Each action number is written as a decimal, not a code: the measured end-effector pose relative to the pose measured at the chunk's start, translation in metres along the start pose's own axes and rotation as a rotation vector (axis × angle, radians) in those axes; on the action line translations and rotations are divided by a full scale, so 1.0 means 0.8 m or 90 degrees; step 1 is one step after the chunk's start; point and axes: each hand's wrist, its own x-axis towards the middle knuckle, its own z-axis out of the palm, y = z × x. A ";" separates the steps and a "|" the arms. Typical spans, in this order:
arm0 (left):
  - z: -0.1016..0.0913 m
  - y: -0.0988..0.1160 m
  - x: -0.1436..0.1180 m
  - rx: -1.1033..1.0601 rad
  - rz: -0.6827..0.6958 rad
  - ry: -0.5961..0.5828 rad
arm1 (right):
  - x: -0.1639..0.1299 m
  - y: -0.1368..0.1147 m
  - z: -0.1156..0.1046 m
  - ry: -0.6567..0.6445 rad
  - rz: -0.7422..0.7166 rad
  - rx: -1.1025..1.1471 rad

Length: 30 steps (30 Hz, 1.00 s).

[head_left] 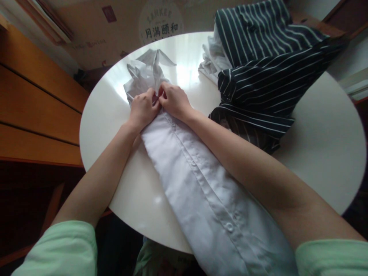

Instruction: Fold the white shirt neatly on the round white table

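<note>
A white button-up shirt [184,161], folded into a long narrow strip, lies across the round table with its button placket facing up. Its near end reaches past the table's front edge toward me. At the upper part of the placket, near the crumpled collar end, my left hand [143,109] pinches the fabric. My right hand [173,100] meets it there, fingers bent and pinching the same spot. The fingertips of both hands almost touch. Whatever small part lies between them, such as a button, is hidden. Several white buttons show farther down the placket.
Dark striped clothing [267,76] is heaped on the right side of the white round table [97,126], with a crumpled white cloth [211,59] beside it. Wooden drawers [37,103] stand at the left. Behind the table is a printed cardboard box [123,34].
</note>
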 end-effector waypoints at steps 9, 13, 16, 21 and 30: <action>0.003 -0.004 0.001 -0.013 0.016 0.005 | 0.000 0.000 0.000 0.001 -0.001 0.000; 0.002 -0.003 0.001 -0.016 0.003 -0.008 | 0.000 0.000 0.000 -0.003 0.001 0.000; 0.001 -0.001 0.000 -0.007 -0.008 -0.009 | -0.001 0.000 0.000 0.001 0.001 0.002; 0.000 0.000 -0.001 -0.007 -0.001 -0.003 | -0.001 0.000 0.000 0.003 0.000 0.002; -0.003 0.004 -0.001 -0.006 -0.010 -0.013 | 0.000 -0.001 0.000 -0.001 0.005 0.010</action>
